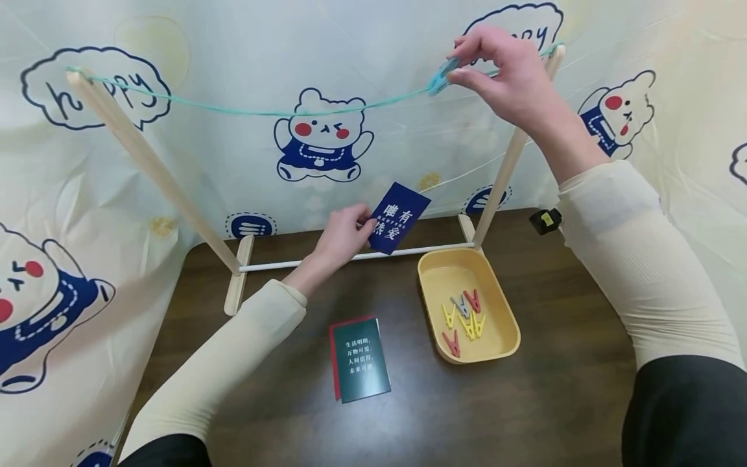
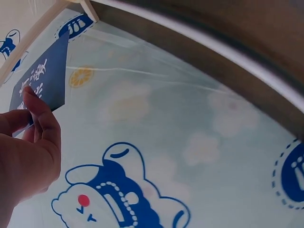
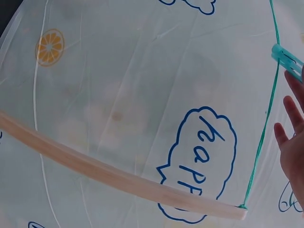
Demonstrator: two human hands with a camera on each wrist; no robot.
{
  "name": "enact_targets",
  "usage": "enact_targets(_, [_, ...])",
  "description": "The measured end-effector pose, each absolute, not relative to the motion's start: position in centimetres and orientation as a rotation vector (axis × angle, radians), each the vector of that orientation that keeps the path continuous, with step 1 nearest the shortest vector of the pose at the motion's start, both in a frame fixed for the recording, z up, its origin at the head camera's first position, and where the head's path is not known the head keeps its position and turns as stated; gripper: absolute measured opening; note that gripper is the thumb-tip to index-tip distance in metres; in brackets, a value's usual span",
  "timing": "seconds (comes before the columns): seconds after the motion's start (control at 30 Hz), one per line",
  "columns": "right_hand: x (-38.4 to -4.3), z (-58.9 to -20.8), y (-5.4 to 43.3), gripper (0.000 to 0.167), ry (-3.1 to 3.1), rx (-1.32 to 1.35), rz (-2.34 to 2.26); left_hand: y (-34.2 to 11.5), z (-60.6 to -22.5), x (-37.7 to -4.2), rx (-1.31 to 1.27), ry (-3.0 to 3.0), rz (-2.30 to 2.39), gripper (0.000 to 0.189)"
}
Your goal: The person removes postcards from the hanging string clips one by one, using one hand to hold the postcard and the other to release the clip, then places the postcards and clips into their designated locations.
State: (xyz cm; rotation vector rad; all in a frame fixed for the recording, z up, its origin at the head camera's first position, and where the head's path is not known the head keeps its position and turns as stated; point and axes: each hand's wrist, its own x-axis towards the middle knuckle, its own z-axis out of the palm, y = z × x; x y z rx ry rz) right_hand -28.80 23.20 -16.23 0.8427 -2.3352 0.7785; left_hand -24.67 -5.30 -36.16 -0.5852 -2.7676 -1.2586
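Note:
My right hand [image 1: 506, 74] pinches a light blue clothespin [image 1: 443, 76] at the green string [image 1: 245, 111], right of the string's middle. In the right wrist view the clothespin [image 3: 286, 59] meets the string [image 3: 266, 128], partly cut off by the frame edge. Lower down, my left hand [image 1: 344, 235] holds a dark blue card [image 1: 400, 218] with white characters by its left edge, between thumb and fingers. The left wrist view shows this card [image 2: 52, 71] tilted in the left hand [image 2: 31, 152]. The card is well below the string and apart from it.
Wooden posts [image 1: 154, 172] [image 1: 513, 155] carry the string, joined below by a white rod [image 1: 280, 264]. A yellow tray [image 1: 428, 285] holds several red, yellow and grey clothespins. A dark green card [image 1: 363, 363] lies over a red one on the brown table [image 1: 280, 402]. A patterned curtain [image 1: 233, 168] hangs behind.

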Motion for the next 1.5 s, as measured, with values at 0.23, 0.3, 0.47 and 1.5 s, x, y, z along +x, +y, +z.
enact_targets(0.23, [-28.4,-16.7,23.8,0.025,-2.231,0.864,0.939,-7.3,-38.1,-22.7,-0.541,-2.812,-1.32,0.014])
enact_targets(0.3, [-28.3,-16.9,23.9,0.024,-2.206,0.854,0.978,-7.9,-38.7,-22.1,-0.506,-2.838,-1.345,0.014])
enact_targets(0.47, [-27.6,-17.1,24.0,0.022,-2.128,0.882,1.01,-9.3,-40.1,-20.6,-0.436,-2.874,-1.406,0.014])
enact_targets(1.5, [-17.9,-36.8,26.3,0.024,-3.001,0.769,0.967,-15.0,-48.4,-8.4,-0.01,-2.977,-2.113,0.015])
